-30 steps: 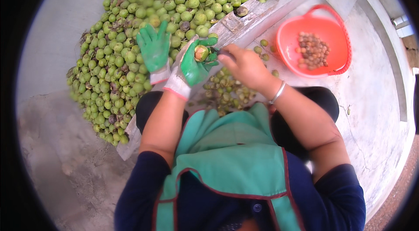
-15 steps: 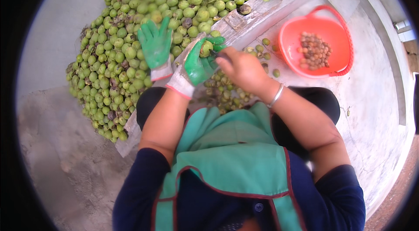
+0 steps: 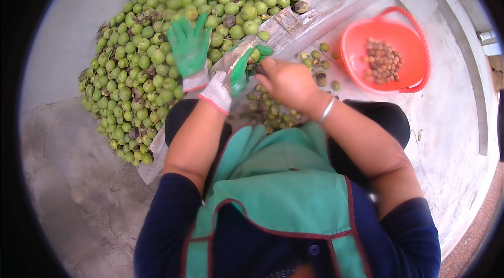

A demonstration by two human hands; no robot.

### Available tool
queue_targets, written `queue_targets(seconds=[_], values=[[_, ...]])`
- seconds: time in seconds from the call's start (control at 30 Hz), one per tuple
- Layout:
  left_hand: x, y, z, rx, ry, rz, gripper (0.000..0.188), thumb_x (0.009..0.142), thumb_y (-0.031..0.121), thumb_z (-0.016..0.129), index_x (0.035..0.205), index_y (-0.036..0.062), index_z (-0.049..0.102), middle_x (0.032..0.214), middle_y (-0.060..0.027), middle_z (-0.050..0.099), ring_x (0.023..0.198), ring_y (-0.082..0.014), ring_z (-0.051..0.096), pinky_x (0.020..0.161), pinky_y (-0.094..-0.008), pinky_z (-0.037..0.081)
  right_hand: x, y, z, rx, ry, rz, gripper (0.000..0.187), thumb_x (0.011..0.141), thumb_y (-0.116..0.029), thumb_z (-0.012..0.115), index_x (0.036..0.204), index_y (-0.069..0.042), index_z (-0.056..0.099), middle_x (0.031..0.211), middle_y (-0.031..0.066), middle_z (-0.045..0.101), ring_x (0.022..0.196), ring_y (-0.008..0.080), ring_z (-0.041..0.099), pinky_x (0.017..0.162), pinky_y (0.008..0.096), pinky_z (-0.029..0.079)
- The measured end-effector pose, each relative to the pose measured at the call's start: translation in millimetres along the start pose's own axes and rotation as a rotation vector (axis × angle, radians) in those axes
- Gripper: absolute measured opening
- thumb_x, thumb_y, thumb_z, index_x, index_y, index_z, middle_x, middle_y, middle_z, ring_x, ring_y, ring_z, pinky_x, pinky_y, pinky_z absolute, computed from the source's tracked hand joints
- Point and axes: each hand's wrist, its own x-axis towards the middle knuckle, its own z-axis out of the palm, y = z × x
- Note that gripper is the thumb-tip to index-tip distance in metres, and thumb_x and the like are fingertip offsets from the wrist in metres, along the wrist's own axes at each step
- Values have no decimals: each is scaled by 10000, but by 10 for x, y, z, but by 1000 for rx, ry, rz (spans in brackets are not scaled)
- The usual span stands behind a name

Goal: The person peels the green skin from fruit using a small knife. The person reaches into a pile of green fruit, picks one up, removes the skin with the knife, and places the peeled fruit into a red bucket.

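Observation:
My left hand [image 3: 237,65], in a green-coated work glove with a pale cuff, is closed around a round green fruit [image 3: 255,55]. Most of the fruit is covered by the gloved fingers. My bare right hand [image 3: 290,84], with a silver bangle on its wrist, is closed on the dark handle of a small knife [image 3: 259,70] right against the fruit; its blade is hidden. Below both hands lie several cut green husk pieces [image 3: 270,112]. A second green glove [image 3: 190,49] lies flat on the fruit heap, left of my left hand.
A large heap of green fruits [image 3: 139,73] spreads across the left and far side. A wooden board [image 3: 289,19] edges it. To the right stands a red plastic basket [image 3: 352,49] with brown nuts [image 3: 383,62] inside. Loose fruits [image 3: 316,54] lie between board and basket.
My left hand has rolled over, so the glove's pale back shows more and the fruit less. My right hand has shifted slightly, keeping the knife at the fruit.

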Motion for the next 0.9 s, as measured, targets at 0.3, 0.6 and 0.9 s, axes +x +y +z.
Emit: queue_targets(seconds=[0.3, 0.6, 0.9], values=[[149, 169, -125, -955, -127, -277, 528, 990, 391, 414, 1253, -55, 518, 1140, -148, 630, 1010, -255, 620, 913, -373, 497, -56, 107, -205, 195, 236, 9, 308, 828, -298, 667, 992, -61, 559, 831, 155, 658, 770, 346, 645, 652, 430, 512], [29, 60, 236, -537, -9, -218, 423, 1012, 298, 397, 1332, 26, 448, 1213, -128, 568, 1080, -240, 589, 933, -431, 517, 115, 247, -325, 354, -1, 237, 433, 772, -380, 713, 950, 1, 610, 807, 190, 659, 734, 361, 638, 663, 440, 493], [120, 26, 13, -522, -63, -126, 416, 1004, 302, 398, 1253, -3, 534, 1146, -122, 623, 988, -209, 634, 864, -344, 536, -68, 51, -394, 275, 127, 65, 359, 873, -359, 605, 942, -6, 617, 745, 210, 648, 713, 388, 631, 666, 468, 498]])
